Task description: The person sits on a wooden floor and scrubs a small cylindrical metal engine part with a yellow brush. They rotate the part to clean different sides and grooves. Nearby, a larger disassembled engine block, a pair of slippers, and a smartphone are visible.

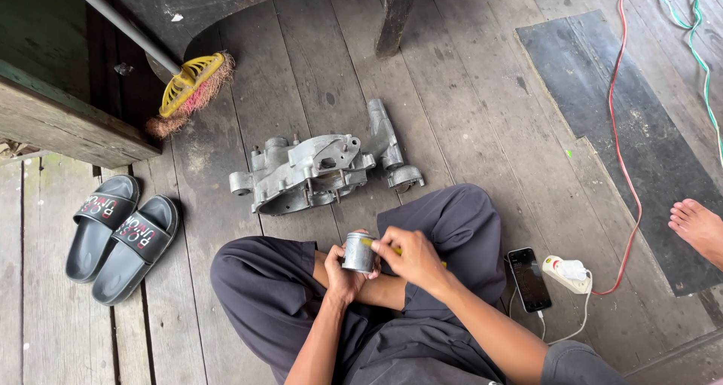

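We brace the small grey metal cylinder (358, 252) in our clenched left hand (343, 273) so our right hand (410, 258), pinching a yellow-handled tool (382, 247), meets it steadily above the lap.

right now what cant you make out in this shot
Head view only:
- Yellow-handled tool: its tip is hidden behind the metal cylinder, its handle by the right hand.
- Left hand: palm hidden behind the cylinder.
- Bare foot: its owner is cut off by the right edge.
- Phone screen: too small to read.
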